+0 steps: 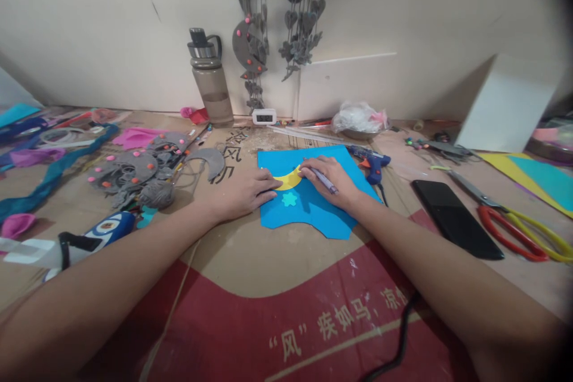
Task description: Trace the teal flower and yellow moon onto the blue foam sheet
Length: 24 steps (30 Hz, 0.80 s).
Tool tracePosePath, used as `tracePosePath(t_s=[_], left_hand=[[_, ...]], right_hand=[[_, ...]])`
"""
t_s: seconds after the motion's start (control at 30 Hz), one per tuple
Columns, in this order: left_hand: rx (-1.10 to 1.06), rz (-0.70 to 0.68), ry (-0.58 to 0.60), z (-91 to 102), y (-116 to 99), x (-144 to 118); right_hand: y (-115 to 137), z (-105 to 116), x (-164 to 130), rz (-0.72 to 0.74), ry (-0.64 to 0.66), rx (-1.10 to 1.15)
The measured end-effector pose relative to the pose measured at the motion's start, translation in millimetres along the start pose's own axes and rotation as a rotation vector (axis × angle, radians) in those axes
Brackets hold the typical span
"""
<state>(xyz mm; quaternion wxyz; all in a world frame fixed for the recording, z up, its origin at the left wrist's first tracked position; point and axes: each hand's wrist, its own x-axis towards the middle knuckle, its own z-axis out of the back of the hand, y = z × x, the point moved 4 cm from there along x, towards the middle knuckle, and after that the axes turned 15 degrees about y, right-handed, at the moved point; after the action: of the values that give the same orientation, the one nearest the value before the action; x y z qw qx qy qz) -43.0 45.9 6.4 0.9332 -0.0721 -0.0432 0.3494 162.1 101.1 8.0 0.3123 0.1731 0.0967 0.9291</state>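
The right hand [329, 182] pinches a purple pen [324, 180] with its tip at a yellow crescent [289, 180], which the left hand [244, 192] presses flat with fingers together onto the blue foam sheet [313, 209] beneath both palms. This looks like tracing the crescent's outline, so the next stroke calls for a steady template. Nearer the body, the red cardboard [313, 322] reads "风" 疾如马.

Hidden and cut-off items

The right hand [329, 182] covers most of the pen [326, 181]; both hands hide the yellow crescent [289, 180] ends; the frame's right edge crops the scissors [514, 222] handles.
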Motion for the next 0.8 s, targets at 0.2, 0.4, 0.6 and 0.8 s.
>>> tracePosePath(t_s=[0.2, 0.4, 0.6, 0.8], left_hand=[[0.042, 0.0, 0.059, 3.2, -1, 4], [0.043, 0.001, 0.066, 9.3, 0, 10], [-0.003, -0.013, 0.097, 7.9, 5, 12], [-0.002, -0.004, 0.087, 1.8, 8, 8]], right_hand=[[-4, 1, 0, -0.007, -0.014, 0.03], [-13, 9, -6, -0.149, -0.202, 0.347], [-9, 13, -7, -0.119, -0.227, 0.383], [6, 9, -3, 0.003, -0.044, 0.117]])
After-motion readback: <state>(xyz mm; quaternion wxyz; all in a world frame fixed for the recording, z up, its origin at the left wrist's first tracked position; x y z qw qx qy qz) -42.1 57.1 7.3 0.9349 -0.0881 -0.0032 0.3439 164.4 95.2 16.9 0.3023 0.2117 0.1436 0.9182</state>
